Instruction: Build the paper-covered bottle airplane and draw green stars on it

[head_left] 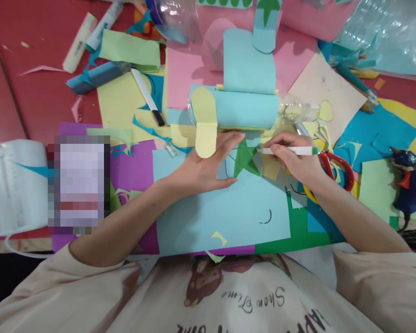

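Observation:
My right hand [296, 157] is closed around a white marker [294, 150] with a green end. Its tip touches the right side of a green star [245, 159], which appears coloured onto light blue paper. Beside the star, my left hand [204, 169] lies with fingers spread, thumb and fingertips pressing on the light blue sheet [222, 212]. Just beyond both hands lies a clear plastic bottle [294, 108] wrapped in light blue paper [244, 107]. A rounded yellow paper strip [205, 122] on it overhangs the back of my left hand.
Red-and-yellow scissors [346, 173] lie by my right wrist. A blue glue gun [407, 180] is at the far right. On the left are a blurred-out phone-like object [81, 185] and a white box-like device [17, 185]. Markers [79, 41] and paper scraps cover the red table [27, 101].

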The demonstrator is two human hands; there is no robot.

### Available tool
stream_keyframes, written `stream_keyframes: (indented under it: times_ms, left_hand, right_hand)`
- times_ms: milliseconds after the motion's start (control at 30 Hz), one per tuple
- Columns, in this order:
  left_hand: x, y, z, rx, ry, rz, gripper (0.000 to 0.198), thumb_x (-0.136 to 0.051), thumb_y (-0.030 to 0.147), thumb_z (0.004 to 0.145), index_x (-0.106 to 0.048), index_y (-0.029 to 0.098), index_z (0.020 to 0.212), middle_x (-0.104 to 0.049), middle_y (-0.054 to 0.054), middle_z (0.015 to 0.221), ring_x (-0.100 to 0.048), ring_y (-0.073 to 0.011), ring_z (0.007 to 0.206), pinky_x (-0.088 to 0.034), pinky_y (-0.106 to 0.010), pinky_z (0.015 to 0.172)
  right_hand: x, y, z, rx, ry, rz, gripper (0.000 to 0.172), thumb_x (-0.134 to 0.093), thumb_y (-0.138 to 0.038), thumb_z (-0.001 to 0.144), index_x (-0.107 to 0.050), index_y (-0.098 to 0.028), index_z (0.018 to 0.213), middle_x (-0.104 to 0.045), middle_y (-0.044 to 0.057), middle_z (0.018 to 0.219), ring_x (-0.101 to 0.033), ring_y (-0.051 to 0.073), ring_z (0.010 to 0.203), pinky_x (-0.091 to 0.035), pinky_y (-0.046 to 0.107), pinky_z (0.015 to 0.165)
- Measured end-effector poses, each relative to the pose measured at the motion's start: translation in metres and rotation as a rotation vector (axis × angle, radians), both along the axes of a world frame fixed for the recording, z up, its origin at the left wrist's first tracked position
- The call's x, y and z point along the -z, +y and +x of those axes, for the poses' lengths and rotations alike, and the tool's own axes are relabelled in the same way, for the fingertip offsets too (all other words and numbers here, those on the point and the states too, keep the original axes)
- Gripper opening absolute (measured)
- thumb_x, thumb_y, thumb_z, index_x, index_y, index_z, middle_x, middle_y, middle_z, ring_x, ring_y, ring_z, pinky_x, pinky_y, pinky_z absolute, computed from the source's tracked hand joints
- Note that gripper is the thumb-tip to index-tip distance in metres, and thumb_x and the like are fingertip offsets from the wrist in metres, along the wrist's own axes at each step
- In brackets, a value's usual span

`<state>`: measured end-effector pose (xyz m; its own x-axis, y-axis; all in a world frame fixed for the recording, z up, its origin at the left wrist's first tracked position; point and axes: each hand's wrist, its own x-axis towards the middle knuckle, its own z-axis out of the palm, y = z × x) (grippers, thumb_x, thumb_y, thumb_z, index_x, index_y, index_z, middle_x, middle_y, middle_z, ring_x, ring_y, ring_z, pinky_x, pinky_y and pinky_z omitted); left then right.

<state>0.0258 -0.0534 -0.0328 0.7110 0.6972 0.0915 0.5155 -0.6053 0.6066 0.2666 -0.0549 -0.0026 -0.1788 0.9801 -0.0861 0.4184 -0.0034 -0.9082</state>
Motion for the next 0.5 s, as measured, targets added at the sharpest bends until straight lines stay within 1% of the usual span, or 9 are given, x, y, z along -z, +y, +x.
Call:
stream_keyframes:
  times_ms: [100,267,400,500]
  left_hand:
    - [0.0000,0.0002,-0.0001,0.006,0.000,0.004,0.091,-0.065,0.042,0.079,-0.009,0.029,0.150,-0.032,-0.010,0.151,-0.031,-0.0324,0.139,-0.033,-0.051,0.113]
    - [-0.0003,-0.0001,0.0000,0.000,-0.007,-0.009,0.090,-0.065,0.040,0.079,-0.011,0.028,0.150,-0.031,-0.010,0.152,-0.030,-0.0326,0.140,-0.031,-0.051,0.114]
    - [-0.0007,-0.0001,0.0005,0.002,-0.007,-0.014,0.091,-0.065,0.043,0.079,-0.011,0.028,0.150,-0.032,-0.011,0.151,-0.031,-0.0333,0.139,-0.033,-0.051,0.112]
    - [-0.0002,0.0000,0.0006,-0.002,-0.011,-0.013,0.090,-0.064,0.044,0.079,-0.011,0.028,0.150,-0.032,-0.010,0.151,-0.031,-0.0334,0.139,-0.034,-0.052,0.112]
  right_hand:
    - [-0.0011,-0.0005,-0.0002,-0.003,0.004,0.004,0.015,-0.053,-0.012,0.076,-0.060,-0.018,0.064,-0.050,-0.004,0.052,-0.041,0.007,0.047,-0.029,0.023,0.042]
    - [0.0000,-0.0004,0.0006,0.003,0.006,0.017,0.013,-0.052,-0.014,0.079,-0.061,-0.018,0.070,-0.050,-0.004,0.053,-0.042,0.008,0.047,-0.030,0.023,0.043]
    - [-0.0007,-0.0001,0.0003,-0.007,-0.011,0.003,0.015,-0.052,-0.013,0.078,-0.060,-0.018,0.066,-0.050,-0.003,0.053,-0.042,0.008,0.046,-0.030,0.024,0.043]
    - [-0.0011,-0.0001,0.0001,0.005,-0.004,0.005,0.015,-0.051,-0.014,0.079,-0.060,-0.018,0.068,-0.049,-0.004,0.053,-0.042,0.008,0.046,-0.030,0.024,0.043]
